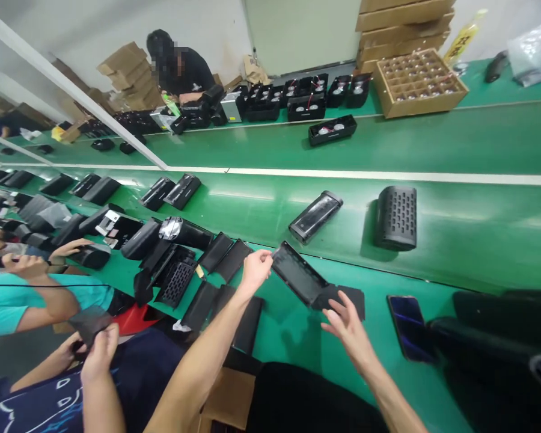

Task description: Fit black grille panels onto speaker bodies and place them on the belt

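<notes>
One black panel (300, 275) has the left hand (256, 272) pinching its corner, the right hand (346, 323) loosely spread.

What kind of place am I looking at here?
Probably a factory assembly line, perhaps for speakers: black casings line a long green work surface, a divided cardboard box holds many small round parts, and a person in black works across from the camera wearer.

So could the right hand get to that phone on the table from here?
Probably yes: the right hand looks open, and the phone lies to its right with only bare green tabletop seen between them.
</notes>
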`<state>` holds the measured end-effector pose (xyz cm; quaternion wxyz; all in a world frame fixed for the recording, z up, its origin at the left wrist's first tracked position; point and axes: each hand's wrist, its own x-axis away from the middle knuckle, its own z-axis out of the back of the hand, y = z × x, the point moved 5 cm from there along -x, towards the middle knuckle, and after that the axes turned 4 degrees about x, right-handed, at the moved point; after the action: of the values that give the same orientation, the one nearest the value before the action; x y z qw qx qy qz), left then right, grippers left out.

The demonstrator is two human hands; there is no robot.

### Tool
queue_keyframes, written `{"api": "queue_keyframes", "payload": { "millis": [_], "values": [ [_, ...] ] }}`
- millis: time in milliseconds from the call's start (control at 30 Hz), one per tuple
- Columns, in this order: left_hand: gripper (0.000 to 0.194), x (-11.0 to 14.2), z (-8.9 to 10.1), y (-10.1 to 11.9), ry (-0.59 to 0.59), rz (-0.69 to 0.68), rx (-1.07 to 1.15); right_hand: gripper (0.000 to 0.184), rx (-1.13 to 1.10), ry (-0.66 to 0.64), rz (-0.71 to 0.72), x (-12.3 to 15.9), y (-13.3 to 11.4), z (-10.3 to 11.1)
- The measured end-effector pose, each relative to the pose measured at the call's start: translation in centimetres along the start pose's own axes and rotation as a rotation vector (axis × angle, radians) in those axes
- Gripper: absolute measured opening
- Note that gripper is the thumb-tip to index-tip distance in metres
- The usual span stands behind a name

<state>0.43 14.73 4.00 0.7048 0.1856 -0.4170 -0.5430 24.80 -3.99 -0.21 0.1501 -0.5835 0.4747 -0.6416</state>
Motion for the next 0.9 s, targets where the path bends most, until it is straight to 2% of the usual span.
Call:
{"api": "queue_keyframes", "payload": {
  "millis": [67, 167, 233, 333, 400, 500, 700, 900],
  "values": [
    [0.025, 3.2, -2.5, -0.6, -0.071, 0.072, 0.129, 0.086, -0.044, -0.003, -0.025, 1.7, 0.2, 0.1],
    [0.022, 8.3, -5.2, -0.9, -0.162, 0.133, 0.287, 0.065, -0.065, -0.041, -0.058, 2.9, -0.9, 2.6],
    [0.028, 11.2, -6.0, -0.6, -0.222, 0.159, 0.395, 0.055, -0.033, -0.061, -0.062, 3.6, -1.5, 4.7],
    [0.044, 14.3, -6.3, -0.1, -0.363, 0.258, 0.628, 0.054, 0.033, -0.066, -0.071, 5.0, -1.5, 7.0],
    [0.051, 15.5, -6.2, 0.1, -0.450, 0.336, 0.720, 0.052, 0.061, -0.064, -0.068, 5.9, -1.2, 7.9],
    [0.056, 16.3, -6.0, 0.1, -0.527, 0.379, 0.690, 0.050, 0.106, -0.061, -0.044, 7.1, -1.0, 8.6],
    [0.053, 17.8, -5.3, 0.3, -0.616, 0.347, 0.714, 0.055, 0.279, -0.027, 0.023, 8.6, -1.7, 8.9],
    [0.051, 19.1, -4.6, 0.6, -0.687, 0.300, 0.720, 0.054, 0.296, -0.006, 0.023, 9.2, -2.0, 9.2]
  ]
}}
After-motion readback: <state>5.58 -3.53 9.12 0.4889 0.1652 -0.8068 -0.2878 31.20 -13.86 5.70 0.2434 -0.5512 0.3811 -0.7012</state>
